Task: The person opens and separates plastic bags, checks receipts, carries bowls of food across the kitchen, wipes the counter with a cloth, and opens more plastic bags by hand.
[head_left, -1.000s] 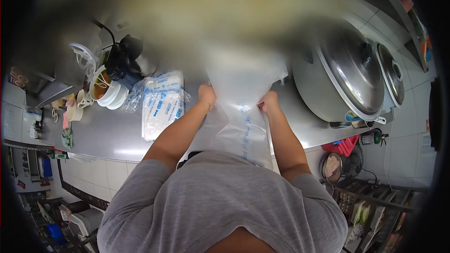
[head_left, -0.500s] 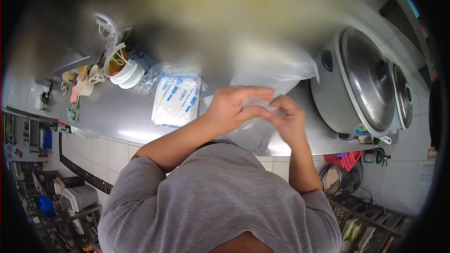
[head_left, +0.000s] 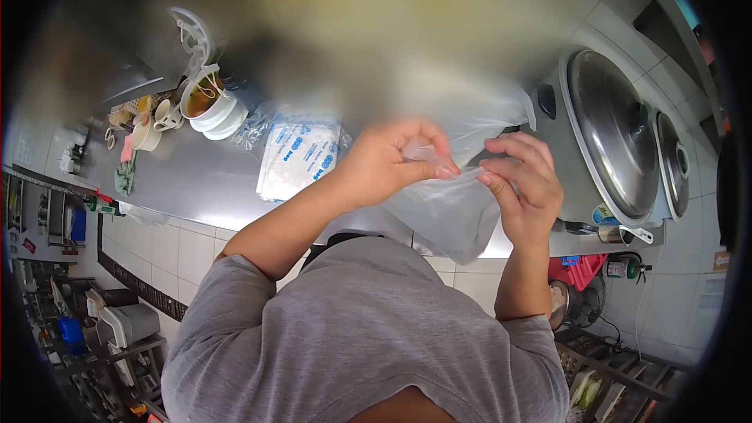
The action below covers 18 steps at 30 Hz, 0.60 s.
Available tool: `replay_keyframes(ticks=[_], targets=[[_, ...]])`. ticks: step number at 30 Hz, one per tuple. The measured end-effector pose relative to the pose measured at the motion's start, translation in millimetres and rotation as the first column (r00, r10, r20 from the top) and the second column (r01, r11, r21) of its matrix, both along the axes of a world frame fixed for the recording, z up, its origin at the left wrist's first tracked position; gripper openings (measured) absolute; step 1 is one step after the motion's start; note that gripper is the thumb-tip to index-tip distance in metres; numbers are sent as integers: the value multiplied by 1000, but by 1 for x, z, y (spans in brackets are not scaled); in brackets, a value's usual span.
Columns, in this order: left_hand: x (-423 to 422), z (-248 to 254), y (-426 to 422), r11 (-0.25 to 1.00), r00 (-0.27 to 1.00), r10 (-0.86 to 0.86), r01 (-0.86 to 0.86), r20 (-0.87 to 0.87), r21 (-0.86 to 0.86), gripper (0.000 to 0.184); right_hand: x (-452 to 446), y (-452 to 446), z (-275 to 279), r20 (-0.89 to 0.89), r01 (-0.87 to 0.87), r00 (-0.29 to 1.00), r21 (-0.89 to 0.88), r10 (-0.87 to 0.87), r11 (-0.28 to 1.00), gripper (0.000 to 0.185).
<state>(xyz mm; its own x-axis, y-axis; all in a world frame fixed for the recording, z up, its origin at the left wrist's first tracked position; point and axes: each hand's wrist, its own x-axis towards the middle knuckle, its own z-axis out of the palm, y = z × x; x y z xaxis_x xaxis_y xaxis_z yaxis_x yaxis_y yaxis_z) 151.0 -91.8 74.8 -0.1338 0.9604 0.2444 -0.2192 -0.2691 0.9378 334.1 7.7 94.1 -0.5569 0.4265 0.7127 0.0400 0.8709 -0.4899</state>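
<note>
A large translucent plastic bag [head_left: 458, 223] lies across the front of the steel counter, with its far part fading into the blur at the top. My left hand [head_left: 389, 158] pinches the bag's plastic between thumb and fingers. Just to its right, my right hand [head_left: 523, 188] holds the same plastic between thumb and forefinger, its other fingers partly spread. The plastic is stretched between the two fingertips. Left of my left hand lies a flat stack of packaged bags [head_left: 296, 158] with blue print.
A big lidded pot [head_left: 612, 133] stands on the right, with a second lid [head_left: 672, 163] behind it. White bowls [head_left: 205, 106], a cup [head_left: 167, 116] and a green cloth [head_left: 124, 177] are on the left of the steel counter [head_left: 196, 176]. A blur covers the top.
Both hands came together from the bag's two sides and now grip its plastic near each other. Since half a second ago, my right hand has moved right and its fingers have spread.
</note>
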Motion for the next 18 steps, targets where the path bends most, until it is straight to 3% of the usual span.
replay_keyframes(ticks=[1,2,4,5,6,7,8,9,11,15,16,17,18], targets=[[0,5,1,992,983,12,-36,-185,-124,10,0,0,2,-24,40,999,199,-36,979,15],[-1,9,3,968,931,-2,-90,-365,-236,8,-1,1,1,-24,44,999,200,-40,979,15],[-3,12,4,959,923,-28,-83,-384,-270,6,0,2,-2,-88,39,995,28,-36,999,14],[-6,13,5,949,914,-52,-79,-402,-304,5,4,4,-1,-87,56,995,29,-54,998,14],[-9,9,8,951,914,-69,-61,-400,-303,5,7,6,1,51,68,997,-179,-60,981,14],[-14,1,12,996,936,24,-53,-350,-73,5,10,9,2,182,104,983,-378,-36,920,14],[-16,-4,15,985,956,104,-62,-275,159,7,10,14,-1,212,80,977,-471,25,878,16],[-17,-5,15,986,957,91,-48,-274,160,7,9,18,-5,213,92,977,-471,11,878,16],[-16,-5,14,999,977,-28,32,-211,14,12,7,24,-10,89,-82,990,-285,112,955,20],[-9,-7,17,997,945,-7,-18,-326,-73,9,9,23,-2,-51,-156,988,-318,147,935,19],[-15,-5,17,985,964,-17,-29,-264,-170,8,15,27,2,116,-147,945,-685,307,713,16],[-22,-3,18,964,979,-22,-33,-202,-265,9,19,33,4,192,-19,842,-924,504,383,14],[-28,-2,19,964,978,-27,-28,-205,-263,9,19,44,7,389,-32,588,-865,709,501,13]])
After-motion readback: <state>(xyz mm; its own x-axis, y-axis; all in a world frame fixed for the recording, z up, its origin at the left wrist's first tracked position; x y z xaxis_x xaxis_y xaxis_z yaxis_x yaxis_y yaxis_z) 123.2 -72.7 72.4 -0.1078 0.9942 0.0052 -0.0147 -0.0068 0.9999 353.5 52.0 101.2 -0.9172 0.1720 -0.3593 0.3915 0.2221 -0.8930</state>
